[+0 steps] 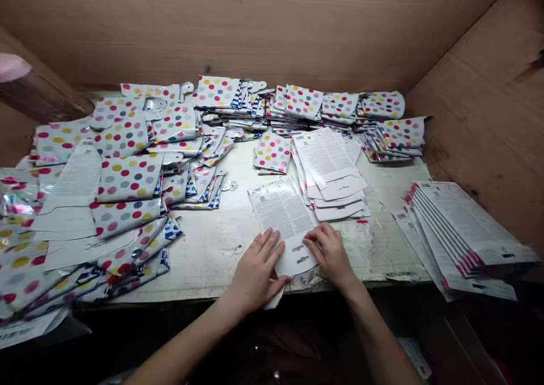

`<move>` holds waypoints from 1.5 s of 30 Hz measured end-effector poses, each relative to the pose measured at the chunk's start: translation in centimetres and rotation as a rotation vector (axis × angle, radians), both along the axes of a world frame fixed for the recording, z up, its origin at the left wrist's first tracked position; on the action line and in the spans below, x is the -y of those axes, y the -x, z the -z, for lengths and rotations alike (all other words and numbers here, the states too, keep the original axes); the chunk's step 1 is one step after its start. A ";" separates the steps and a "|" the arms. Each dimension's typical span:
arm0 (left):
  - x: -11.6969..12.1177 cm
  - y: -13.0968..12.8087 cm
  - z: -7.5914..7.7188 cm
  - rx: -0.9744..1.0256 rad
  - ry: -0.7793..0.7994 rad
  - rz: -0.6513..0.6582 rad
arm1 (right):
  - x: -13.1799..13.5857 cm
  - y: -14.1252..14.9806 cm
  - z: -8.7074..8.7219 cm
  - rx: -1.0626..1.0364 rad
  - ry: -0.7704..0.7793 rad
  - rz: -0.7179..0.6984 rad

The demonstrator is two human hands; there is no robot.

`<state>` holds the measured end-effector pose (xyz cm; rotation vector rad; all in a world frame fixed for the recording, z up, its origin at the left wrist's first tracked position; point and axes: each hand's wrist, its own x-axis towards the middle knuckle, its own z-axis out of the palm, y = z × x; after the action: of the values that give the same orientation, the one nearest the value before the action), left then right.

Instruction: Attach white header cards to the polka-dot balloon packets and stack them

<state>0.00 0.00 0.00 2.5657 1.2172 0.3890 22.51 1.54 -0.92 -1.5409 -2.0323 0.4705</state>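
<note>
A white printed card (283, 209) with small text and two hanger slots lies in front of me, its slotted end toward me. My left hand (256, 269) rests on its left side with fingers stretched out, the thumb by the bottom edge. At the lower right edge of the card, my right hand (331, 254) has its fingertips pinched together on the card. A small white piece of paper (275, 300) shows under my left thumb at the table edge. Just beyond lies a loose pile of similar cards (327, 158), and left of it a folded polka-dot packet (272, 152).
Stacked polka-dot packets (130, 178) crowd the left of the worktable (208, 243), and more packets (304, 101) line the back wall. A fanned stack of pink-edged cards (471, 220) overhangs the front right edge. Brown panels (255, 28) enclose the back and right side.
</note>
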 end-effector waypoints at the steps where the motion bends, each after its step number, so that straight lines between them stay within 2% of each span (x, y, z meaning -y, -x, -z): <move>1: 0.1 0.0 0.0 0.005 0.002 0.000 | 0.0 0.0 0.1 0.019 -0.016 -0.001; 9: 0.3 0.0 -0.3 0.036 0.010 -0.007 | -0.5 0.2 0.8 0.138 -0.095 -0.039; 13: 0.3 0.2 -0.5 0.033 0.006 -0.002 | 1.7 -0.1 0.2 0.148 -0.103 -0.133; 17: 0.2 0.3 -0.4 0.036 -0.017 0.010 | 6.1 -3.0 -1.8 0.282 0.100 -0.268; 19: 0.0 0.3 -0.2 0.043 -0.048 0.019 | 7.4 -4.8 -3.0 0.318 0.217 -0.241; 21: -0.3 0.3 -0.1 0.055 -0.093 0.038 | 7.2 -5.6 -3.8 0.253 0.258 -0.211; 23: -0.6 0.4 -0.2 0.059 -0.131 0.073 | 6.0 -5.1 -3.7 0.146 0.182 -0.233; 26: -1.1 1.5 -0.7 0.043 -0.156 0.106 | 4.4 -2.8 -2.7 0.085 0.007 -0.312; 29: -1.3 3.5 -1.4 0.022 -0.146 0.102 | 5.0 -0.5 -2.0 0.087 -0.041 -0.386; 31: -1.1 4.6 -1.7 0.003 -0.127 0.091 | 6.1 0.1 -2.0 0.003 -0.069 -0.430; 34: -0.2 4.7 -1.9 0.015 -0.102 0.034 | 7.1 -0.2 -2.2 -0.151 -0.108 -0.320; 37: 0.9 3.1 -1.7 0.071 -0.061 -0.001 | 6.5 -0.8 -2.0 -0.050 -0.086 -0.133; 41: 1.2 1.2 -1.3 0.088 -0.076 0.016 | 5.3 -0.8 -1.2 0.062 -0.089 -0.163; 45: -0.2 2.0 -1.2 0.124 -0.205 0.100 | 5.0 -0.2 -0.5 0.051 -0.234 -0.189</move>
<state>-1.97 0.22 1.24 2.7123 1.0506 0.6708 22.71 -3.42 -0.46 -1.2412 -2.1963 0.2544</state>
